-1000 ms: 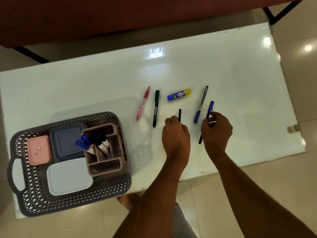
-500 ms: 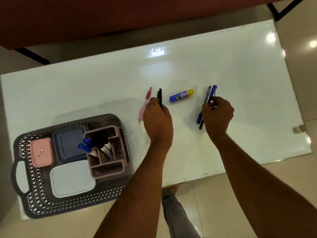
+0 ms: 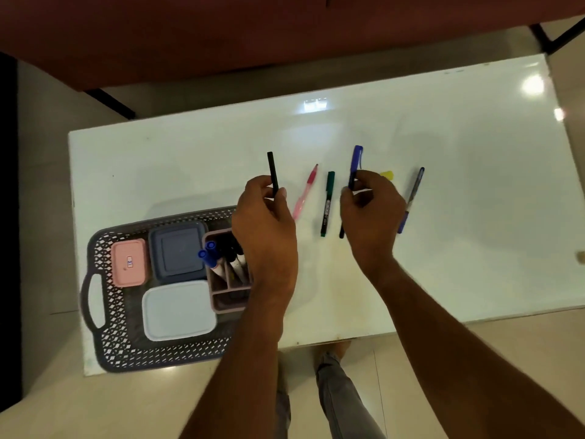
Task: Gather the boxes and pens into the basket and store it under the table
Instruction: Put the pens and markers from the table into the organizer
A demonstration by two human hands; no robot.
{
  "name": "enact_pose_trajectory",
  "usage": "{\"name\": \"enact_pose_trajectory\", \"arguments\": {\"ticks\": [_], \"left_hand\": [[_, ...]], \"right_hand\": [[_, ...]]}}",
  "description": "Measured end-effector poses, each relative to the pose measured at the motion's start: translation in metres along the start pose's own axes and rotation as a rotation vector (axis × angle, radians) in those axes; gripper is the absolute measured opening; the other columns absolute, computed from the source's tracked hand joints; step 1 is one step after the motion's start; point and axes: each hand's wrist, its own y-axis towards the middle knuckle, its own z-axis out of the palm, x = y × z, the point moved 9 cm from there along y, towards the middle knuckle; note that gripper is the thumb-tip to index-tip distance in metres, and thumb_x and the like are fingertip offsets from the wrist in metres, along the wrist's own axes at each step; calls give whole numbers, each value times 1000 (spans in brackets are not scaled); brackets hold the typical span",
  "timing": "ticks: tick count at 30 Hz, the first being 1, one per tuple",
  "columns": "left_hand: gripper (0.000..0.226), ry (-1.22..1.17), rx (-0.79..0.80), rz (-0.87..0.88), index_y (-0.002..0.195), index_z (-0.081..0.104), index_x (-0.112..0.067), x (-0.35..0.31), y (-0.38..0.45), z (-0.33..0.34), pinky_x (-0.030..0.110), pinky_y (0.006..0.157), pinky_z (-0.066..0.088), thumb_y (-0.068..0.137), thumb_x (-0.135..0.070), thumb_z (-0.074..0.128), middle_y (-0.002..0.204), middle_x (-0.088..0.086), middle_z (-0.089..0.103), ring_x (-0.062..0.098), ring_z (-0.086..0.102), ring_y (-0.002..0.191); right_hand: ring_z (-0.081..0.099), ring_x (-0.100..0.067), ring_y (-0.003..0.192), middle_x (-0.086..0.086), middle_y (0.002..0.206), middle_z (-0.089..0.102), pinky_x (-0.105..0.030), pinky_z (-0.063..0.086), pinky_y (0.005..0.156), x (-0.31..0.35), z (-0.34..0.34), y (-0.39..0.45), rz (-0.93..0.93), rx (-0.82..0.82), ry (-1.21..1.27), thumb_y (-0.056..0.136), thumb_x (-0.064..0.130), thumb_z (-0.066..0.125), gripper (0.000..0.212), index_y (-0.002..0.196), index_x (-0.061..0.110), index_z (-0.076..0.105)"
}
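Now the left hand (image 3: 264, 223) pinches a black pen (image 3: 273, 172) upright above the basket's (image 3: 126, 350) far corner, while the right hand (image 3: 370, 213) grips a blue-capped pen (image 3: 355, 163). Between them, a pink pen (image 3: 305, 191) and green marker (image 3: 327, 202) lie on the white table (image 3: 474, 217); boxes already sit in the basket at the table's left end.

table (image 3: 459, 217): glossy white, smooth | basket (image 3: 107, 340): perforated grey plastic | boxes (image 3: 179, 310): matt plastic
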Motion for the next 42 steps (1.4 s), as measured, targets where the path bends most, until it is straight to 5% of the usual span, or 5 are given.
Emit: {"name": "enact_pose_trajectory", "arguments": {"ticks": [3, 17, 31, 37, 42], "left_hand": [[20, -92, -53, 28, 114, 67, -11, 5, -5, -40, 13, 77, 53, 95, -17, 68, 97, -5, 73, 4, 68, 84], [23, -271, -197, -36, 110, 65, -2, 67, -59, -134, 39, 75, 64, 91, -7, 75, 99, 6, 75, 14, 74, 91], [27, -246, -161, 45, 113, 68, 0, 75, -85, -107, 14, 85, 55, 89, -10, 75, 103, 8, 75, 13, 73, 95], [21, -205, -200, 98, 111, 69, 6, 100, -93, -130, 46, 80, 62, 90, 1, 73, 104, 13, 74, 23, 72, 99], [16, -160, -231, 181, 103, 69, 10, 96, -96, -145, 39, 85, 61, 88, 7, 72, 101, 14, 73, 22, 72, 96]], "right_hand": [[66, -7, 70, 1, 94, 72, -25, 59, 74, 34, 14, -29, -50, 47, 94, 84, 12, 73, 24, 107, 13, 71], [72, -11, 83, -3, 94, 73, -25, 61, 80, 95, 28, -125, -179, 187, 254, 82, 0, 76, 31, 112, 4, 69], [69, 3, 95, 9, 106, 68, -23, 60, 89, 93, 51, -139, -322, 345, 185, 87, -5, 70, 48, 131, 7, 57], [71, -16, 92, -10, 103, 71, -32, 62, 84, 92, 45, -170, -442, 318, 168, 81, 0, 77, 44, 121, -3, 59], [66, -16, 88, -15, 92, 71, -16, 54, 91, 92, 39, -191, -521, 294, 199, 79, 0, 78, 46, 115, 9, 52]]}}
